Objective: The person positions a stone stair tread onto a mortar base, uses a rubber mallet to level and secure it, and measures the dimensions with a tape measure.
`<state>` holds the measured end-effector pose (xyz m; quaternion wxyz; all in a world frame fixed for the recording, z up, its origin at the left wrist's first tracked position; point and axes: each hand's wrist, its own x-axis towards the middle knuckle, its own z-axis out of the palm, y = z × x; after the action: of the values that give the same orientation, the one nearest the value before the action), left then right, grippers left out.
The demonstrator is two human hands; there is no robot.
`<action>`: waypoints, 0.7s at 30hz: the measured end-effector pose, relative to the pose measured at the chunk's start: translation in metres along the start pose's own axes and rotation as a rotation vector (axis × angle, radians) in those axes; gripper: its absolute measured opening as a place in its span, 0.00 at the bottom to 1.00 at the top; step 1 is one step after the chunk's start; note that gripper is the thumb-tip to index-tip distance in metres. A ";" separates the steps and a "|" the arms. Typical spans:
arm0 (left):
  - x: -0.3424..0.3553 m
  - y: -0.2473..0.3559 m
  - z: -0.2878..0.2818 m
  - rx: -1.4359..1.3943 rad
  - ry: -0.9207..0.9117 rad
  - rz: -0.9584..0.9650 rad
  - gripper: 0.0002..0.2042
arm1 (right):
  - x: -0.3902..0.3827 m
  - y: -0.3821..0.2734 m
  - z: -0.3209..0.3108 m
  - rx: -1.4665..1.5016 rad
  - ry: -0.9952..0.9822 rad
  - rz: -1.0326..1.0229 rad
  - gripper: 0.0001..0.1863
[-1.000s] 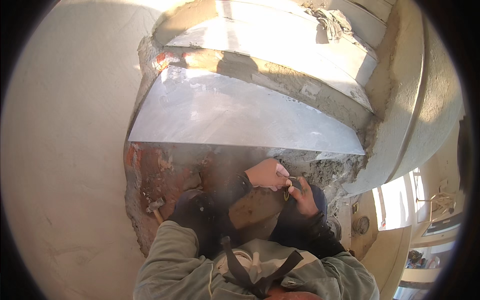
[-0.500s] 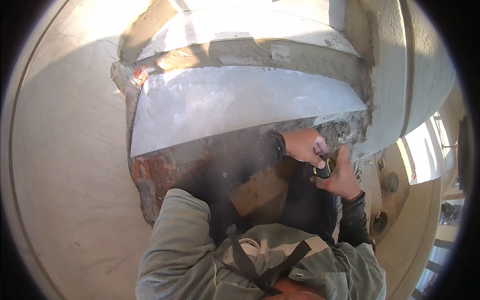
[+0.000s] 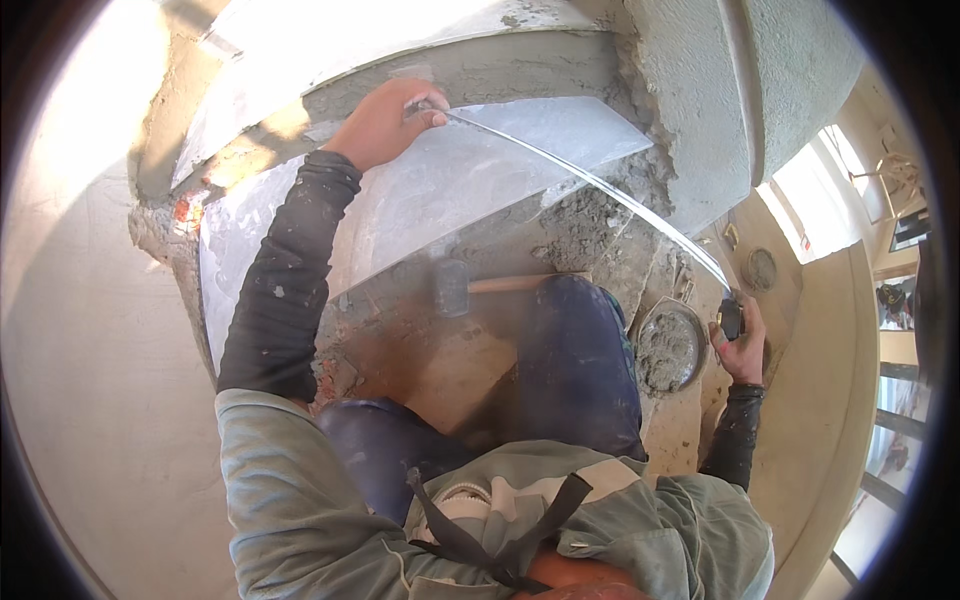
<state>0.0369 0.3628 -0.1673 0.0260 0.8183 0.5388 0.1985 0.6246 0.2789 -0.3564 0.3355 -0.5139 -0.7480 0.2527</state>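
Note:
A measuring tape blade (image 3: pixel 590 175) stretches diagonally across a pale triangular-cornered slab (image 3: pixel 395 205). My left hand (image 3: pixel 390 125) is closed on the tape's end at the slab's upper edge. My right hand (image 3: pixel 740 340) grips the dark tape measure case (image 3: pixel 731 318) at the lower right, out beyond the slab. Below the slab, by my knee, lies a rubber mallet (image 3: pixel 452 288) with a wooden handle; its head looks hazy. Beside my right knee is a round pan (image 3: pixel 668 348) of grey mortar.
A pale upper step (image 3: pixel 350 25) lies above a mortared riser (image 3: pixel 515 65). Plastered walls (image 3: pixel 85 300) rise at left and curve at right (image 3: pixel 710 100). Rough mortar and red brick (image 3: pixel 188 213) edge the slab. A round container (image 3: pixel 760 268) stands farther right on a lower level.
My hands have moved apart: the left up and leftward with the tape's end, the right rightward with the case. The tape is now drawn out, and the view has shifted.

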 end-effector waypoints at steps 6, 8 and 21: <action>0.012 0.019 0.099 -0.143 0.095 -0.140 0.13 | 0.036 -0.043 0.016 -0.199 0.415 -0.256 0.28; 0.030 0.035 0.126 -0.096 0.110 -0.244 0.15 | 0.063 -0.095 0.007 -0.184 0.362 -0.215 0.28; 0.109 0.056 0.197 -0.247 0.238 -0.466 0.19 | 0.136 -0.166 0.011 -0.283 0.340 -0.230 0.27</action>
<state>0.1929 0.4704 -0.3016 0.1068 0.6342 0.6833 0.3458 0.4833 0.3487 -0.2110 0.4077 -0.5025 -0.7622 0.0155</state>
